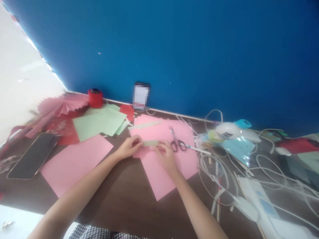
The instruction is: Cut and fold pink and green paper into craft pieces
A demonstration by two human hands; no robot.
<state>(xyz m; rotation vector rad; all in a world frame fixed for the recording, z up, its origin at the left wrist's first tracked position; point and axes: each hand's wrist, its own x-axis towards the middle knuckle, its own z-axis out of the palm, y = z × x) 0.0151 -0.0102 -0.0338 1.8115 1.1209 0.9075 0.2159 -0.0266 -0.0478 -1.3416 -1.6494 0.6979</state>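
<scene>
The left hand (130, 147) and right hand (166, 156) each pinch one end of a narrow pale green paper strip (150, 143), holding it level between them over a pink paper sheet (164, 172). Just right of the right hand lie scissors (177, 141); white cables (219, 179) are farther right. Left of the left hand lie another pink sheet (74, 162), green sheets (99, 122) and a phone (33, 156).

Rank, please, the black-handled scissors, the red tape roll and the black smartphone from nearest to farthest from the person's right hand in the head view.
From the right hand, which pinches a pale green paper strip:
1. Black-handled scissors, just right of it on pink paper.
2. Red tape roll, back left by the blue wall.
3. Black smartphone, far left on the table.
</scene>
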